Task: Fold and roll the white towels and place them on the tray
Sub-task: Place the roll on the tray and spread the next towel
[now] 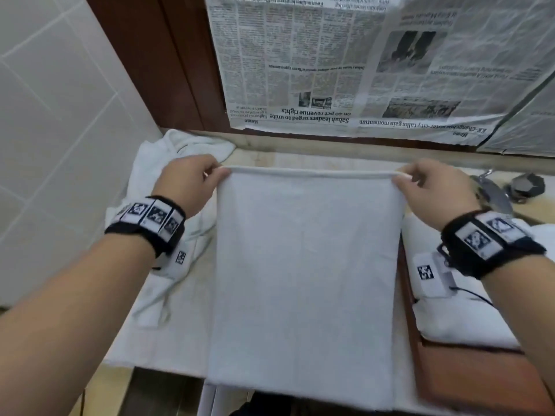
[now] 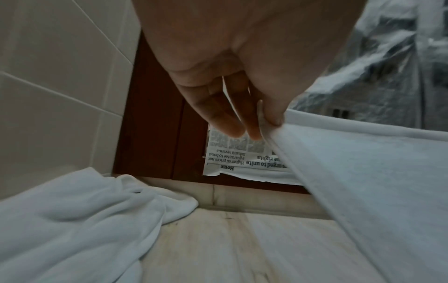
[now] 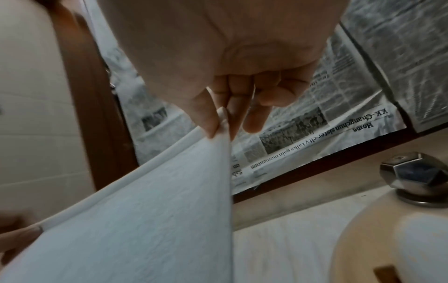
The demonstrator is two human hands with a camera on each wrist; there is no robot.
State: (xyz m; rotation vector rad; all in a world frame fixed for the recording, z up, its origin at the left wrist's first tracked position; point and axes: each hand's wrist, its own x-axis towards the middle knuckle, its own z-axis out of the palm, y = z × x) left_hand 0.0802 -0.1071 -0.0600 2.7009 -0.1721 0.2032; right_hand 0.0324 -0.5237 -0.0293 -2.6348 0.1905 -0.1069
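Holding a white towel (image 1: pixel 303 265) up by its top hem, the person seems to be at an early fold: the left hand (image 1: pixel 187 183) pinches one top corner between thumb and fingers, and the right hand (image 1: pixel 432 187) pinches the other, so the hem runs taut and level between them. By my reading, this towel is neither fully folded nor rolled yet. It hangs flat and smooth over the counter (image 1: pixel 258 159), its lower edge reaching the near side, and it looks like a thin terry cloth with a narrow rolled hem, unwrinkled; whether it is already doubled I cannot tell. To the left, a loose heap of towels (image 1: pixel 168 151) lies crumpled against the tiled wall, apparently waiting their turn. To the right, a brown tray (image 1: pixel 480 373) carries white bundles (image 1: pixel 459 322) at its far end, which I take to be finished towels, though the wrist partly hides them. So some of the work appears done, with this towel and the heap left.
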